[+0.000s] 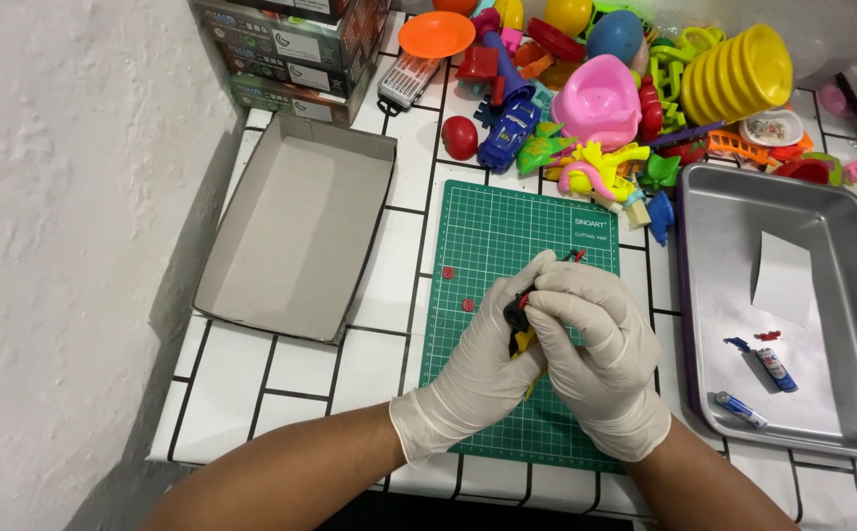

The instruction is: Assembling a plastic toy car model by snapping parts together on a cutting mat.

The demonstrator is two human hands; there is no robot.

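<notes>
Both hands wear white gloves and meet over a green cutting mat (492, 236). My left hand (473, 369) and my right hand (596, 354) together grip a small black, yellow and red toy piece (519, 317), mostly hidden by the fingers. Two small red round parts (448, 272) (468, 305) lie on the mat to the left of the hands. A tiny red and black bit (576, 256) rests just above my right hand.
An empty cardboard box lid (296, 231) lies to the left. On the right, a metal tray (841, 413) holds two small batteries (774, 369), a white paper slip and tiny pieces. Several colourful plastic toys (596, 98) are piled at the back, and stacked boxes (291, 49) at back left.
</notes>
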